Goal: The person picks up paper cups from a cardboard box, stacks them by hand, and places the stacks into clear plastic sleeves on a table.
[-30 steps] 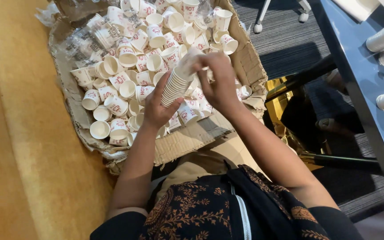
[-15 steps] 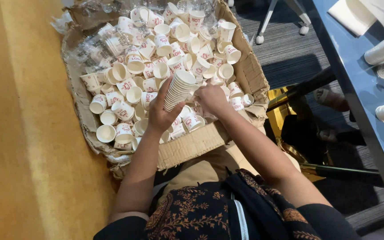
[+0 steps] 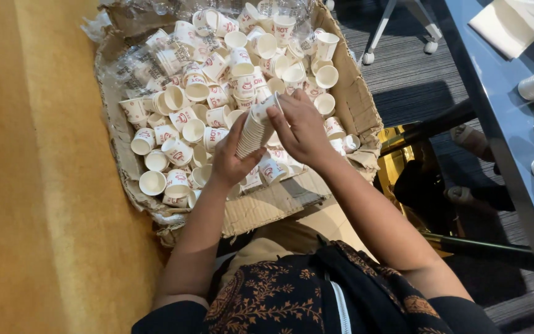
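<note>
A stack of nested paper cups [image 3: 256, 128] is held tilted above the cardboard box [image 3: 358, 105], over its near half. The stack's lower end is gripped by the left hand [image 3: 233, 158], whose fingers are curled around it from below. The upper end is covered by the right hand [image 3: 301, 127], with fingers bent over the topmost rim, so the stack lies between the two palms. Loose white cups with red print [image 3: 217, 74] are heaped inside the box beneath the stack. To the right of the box, a blue table [image 3: 502, 105] is seen.
</note>
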